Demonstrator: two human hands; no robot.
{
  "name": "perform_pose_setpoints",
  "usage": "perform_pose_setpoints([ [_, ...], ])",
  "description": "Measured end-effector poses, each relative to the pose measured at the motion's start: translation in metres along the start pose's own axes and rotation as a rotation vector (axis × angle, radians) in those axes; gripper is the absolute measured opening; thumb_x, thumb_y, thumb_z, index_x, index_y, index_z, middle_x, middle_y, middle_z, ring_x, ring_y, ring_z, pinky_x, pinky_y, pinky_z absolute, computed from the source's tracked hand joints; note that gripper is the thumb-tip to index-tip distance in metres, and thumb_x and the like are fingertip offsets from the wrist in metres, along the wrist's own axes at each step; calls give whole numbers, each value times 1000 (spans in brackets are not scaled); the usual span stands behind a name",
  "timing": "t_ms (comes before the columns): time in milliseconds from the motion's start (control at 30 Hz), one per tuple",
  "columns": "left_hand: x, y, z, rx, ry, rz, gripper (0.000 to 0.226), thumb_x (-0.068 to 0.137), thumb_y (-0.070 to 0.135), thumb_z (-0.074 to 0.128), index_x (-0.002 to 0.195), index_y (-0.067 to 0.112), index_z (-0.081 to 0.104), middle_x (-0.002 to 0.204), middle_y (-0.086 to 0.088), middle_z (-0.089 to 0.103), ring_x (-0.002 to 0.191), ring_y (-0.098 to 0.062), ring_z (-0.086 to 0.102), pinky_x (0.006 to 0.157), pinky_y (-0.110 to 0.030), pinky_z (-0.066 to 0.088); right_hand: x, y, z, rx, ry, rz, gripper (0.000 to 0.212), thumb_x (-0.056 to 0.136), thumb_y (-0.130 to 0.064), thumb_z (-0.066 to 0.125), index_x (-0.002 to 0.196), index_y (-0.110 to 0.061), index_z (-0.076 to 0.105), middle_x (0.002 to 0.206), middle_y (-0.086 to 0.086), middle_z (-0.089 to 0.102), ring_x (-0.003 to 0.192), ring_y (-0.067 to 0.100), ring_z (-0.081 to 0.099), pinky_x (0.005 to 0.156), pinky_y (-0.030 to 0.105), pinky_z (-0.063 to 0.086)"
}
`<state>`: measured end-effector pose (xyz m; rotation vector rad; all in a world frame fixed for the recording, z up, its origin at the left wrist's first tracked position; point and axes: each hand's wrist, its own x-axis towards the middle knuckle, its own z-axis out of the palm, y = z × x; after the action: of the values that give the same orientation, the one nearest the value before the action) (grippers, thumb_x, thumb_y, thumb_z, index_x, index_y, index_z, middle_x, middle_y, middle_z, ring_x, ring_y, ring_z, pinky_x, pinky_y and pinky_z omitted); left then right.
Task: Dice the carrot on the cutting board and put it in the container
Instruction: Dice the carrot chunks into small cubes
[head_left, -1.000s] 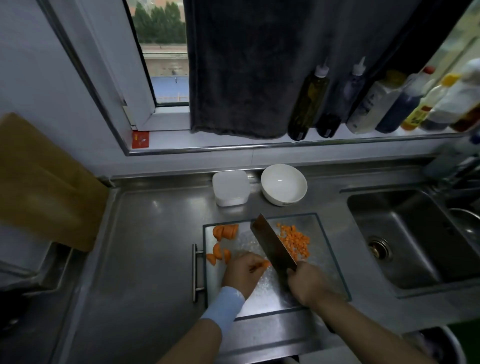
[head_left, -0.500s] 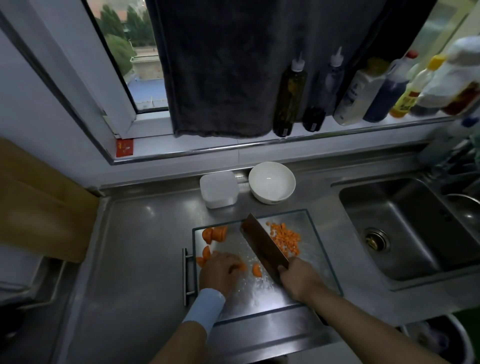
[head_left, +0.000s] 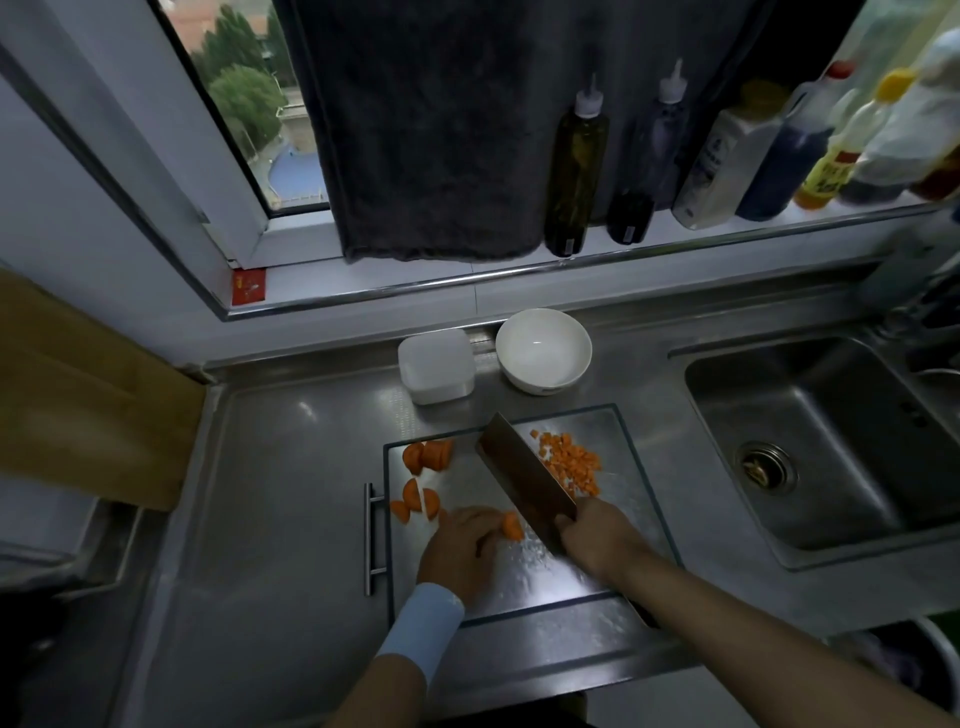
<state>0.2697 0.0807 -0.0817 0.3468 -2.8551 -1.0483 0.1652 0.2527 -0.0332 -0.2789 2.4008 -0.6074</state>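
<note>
Under the window (head_left: 244, 104), on the steel surface (head_left: 291, 493) beside the sink (head_left: 810, 415), the left hand (head_left: 457, 551) pinches a carrot piece (head_left: 513, 526) on the cutting board (head_left: 550, 582); the right hand (head_left: 597, 540) has its grip curled round the cleaver (head_left: 524, 478).

Open counter (head_left: 280, 493) left of the cutting board (head_left: 626, 452); container (head_left: 436, 371) and bowl (head_left: 543, 351) just behind it, sink (head_left: 831, 441) to its right

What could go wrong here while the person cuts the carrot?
1. The knife sits right beside the carrot piece held by the left hand; its fingers could be cut.
2. The carrot chunks lie near the cutting board's left edge and might get pushed off.
</note>
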Motion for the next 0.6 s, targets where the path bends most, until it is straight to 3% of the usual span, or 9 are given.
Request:
perform_pose_setpoints([
  [67, -2, 2, 0, -31, 6, 23, 29, 88, 7, 57, 104, 29, 66, 110, 19, 53, 99, 14, 43, 89, 3, 25, 0, 0, 0, -11, 3, -11, 30, 98, -33, 49, 107, -9, 64, 101, 13, 69, 85, 22, 64, 70, 28, 48],
  [167, 0, 3, 9, -21, -32, 96, 28, 77, -1, 65, 95, 21, 70, 109, 6, 59, 97, 0, 54, 89, -2, 35, -1, 0, 2, -61, 10, -44, 30, 99, -34, 47, 105, -9, 64, 102, 12, 69, 86, 23, 64, 68, 26, 43],
  [333, 9, 6, 23, -16, 23, 90, 13, 80, 6, 69, 87, 14, 75, 97, 0, 65, 87, -9, 61, 87, -1, 36, -5, 6, 2, -117, 19, -102, 27, 99, -34, 46, 106, -13, 63, 106, 10, 68, 94, 23, 64, 71, 26, 42],
  [500, 14, 7, 36, -6, 54, 113, 13, 76, 9, 68, 85, 14, 76, 90, -1, 68, 81, -12, 62, 84, -8, 41, -2, 5, 2, -133, 3, -134, 27, 99, -33, 46, 106, -15, 64, 106, 9, 69, 93, 23, 65, 73, 27, 44],
  [600, 14, -2, 38, -61, 115, 54, 17, 73, 6, 71, 85, 16, 76, 90, 0, 69, 81, -10, 62, 84, -3, 39, 3, -3, 0, -147, -17, -155, 26, 100, -33, 45, 103, -15, 64, 102, 9, 69, 88, 23, 64, 70, 27, 44],
])
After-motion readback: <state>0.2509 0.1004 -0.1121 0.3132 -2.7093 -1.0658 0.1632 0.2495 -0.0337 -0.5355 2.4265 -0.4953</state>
